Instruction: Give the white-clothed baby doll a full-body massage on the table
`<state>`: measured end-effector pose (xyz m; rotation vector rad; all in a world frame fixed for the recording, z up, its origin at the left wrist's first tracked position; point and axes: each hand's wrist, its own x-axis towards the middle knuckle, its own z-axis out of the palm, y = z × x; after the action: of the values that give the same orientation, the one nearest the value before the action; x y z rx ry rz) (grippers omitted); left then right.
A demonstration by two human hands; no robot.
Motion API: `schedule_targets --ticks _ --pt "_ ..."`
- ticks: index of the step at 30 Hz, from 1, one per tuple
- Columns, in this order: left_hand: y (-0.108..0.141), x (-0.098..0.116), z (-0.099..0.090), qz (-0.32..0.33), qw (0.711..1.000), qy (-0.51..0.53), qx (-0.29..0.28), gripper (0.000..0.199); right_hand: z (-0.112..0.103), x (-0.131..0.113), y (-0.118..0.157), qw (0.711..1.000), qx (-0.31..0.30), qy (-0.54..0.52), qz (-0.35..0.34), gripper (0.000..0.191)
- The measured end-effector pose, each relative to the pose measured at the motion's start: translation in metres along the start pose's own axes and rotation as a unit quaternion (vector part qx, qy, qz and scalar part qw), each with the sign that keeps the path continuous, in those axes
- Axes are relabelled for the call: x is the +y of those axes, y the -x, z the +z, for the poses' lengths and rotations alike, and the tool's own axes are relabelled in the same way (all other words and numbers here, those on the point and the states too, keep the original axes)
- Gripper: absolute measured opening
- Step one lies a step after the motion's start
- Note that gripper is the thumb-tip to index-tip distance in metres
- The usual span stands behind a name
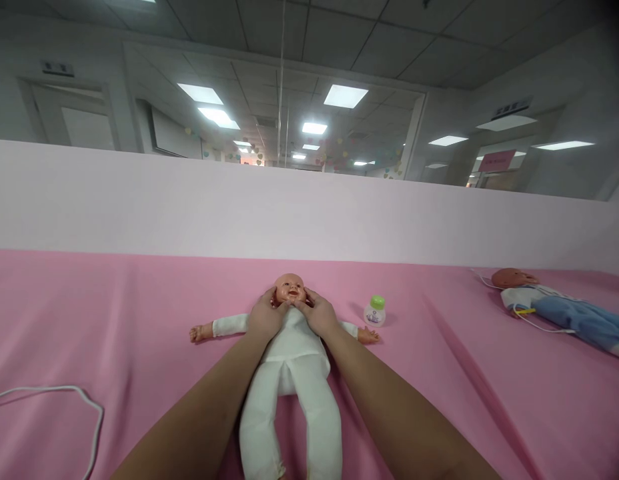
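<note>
A baby doll (295, 343) with a white cloth body lies face up on a pink sheet (154, 313), its arms spread to both sides. My left hand (266, 316) and my right hand (318, 313) cup the doll's head from either side, with the fingers round the cheeks and jaw and the thumbs near the chin. Part of the fingers is hidden behind the head. Right of the doll's hand stands a small clear bottle (374, 315) with a green cap.
A second doll (579, 313) in blue and white clothes lies at the far right, with a thin white cord and a yellow piece by it. A white cable (97, 413) curves at the lower left. Behind the sheet rises a low white wall (289, 213) with glass above.
</note>
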<state>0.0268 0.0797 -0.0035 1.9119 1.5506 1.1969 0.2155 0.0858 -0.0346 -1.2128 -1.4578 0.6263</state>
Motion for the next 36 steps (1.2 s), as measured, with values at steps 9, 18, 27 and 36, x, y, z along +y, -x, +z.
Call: schedule_targets --ticks 9,18,27,36 --pt "0.002 0.002 -0.001 0.002 1.0 0.001 0.004 0.061 -0.004 -0.009 0.004 0.999 0.012 0.035 -0.008 0.053" --pt "0.0 -0.001 0.001 0.006 1.0 0.006 0.008 0.06 -0.003 -0.008 0.003 0.999 0.01 0.031 -0.009 0.054" --pt "0.0 -0.002 0.002 0.002 1.0 0.021 0.004 0.065 -0.002 -0.006 0.003 1.0 -0.009 -0.026 0.008 0.069" --pt "0.001 0.0 0.0 0.005 1.0 0.004 0.006 0.062 -0.002 -0.002 0.001 1.0 -0.008 0.015 -0.009 0.06"
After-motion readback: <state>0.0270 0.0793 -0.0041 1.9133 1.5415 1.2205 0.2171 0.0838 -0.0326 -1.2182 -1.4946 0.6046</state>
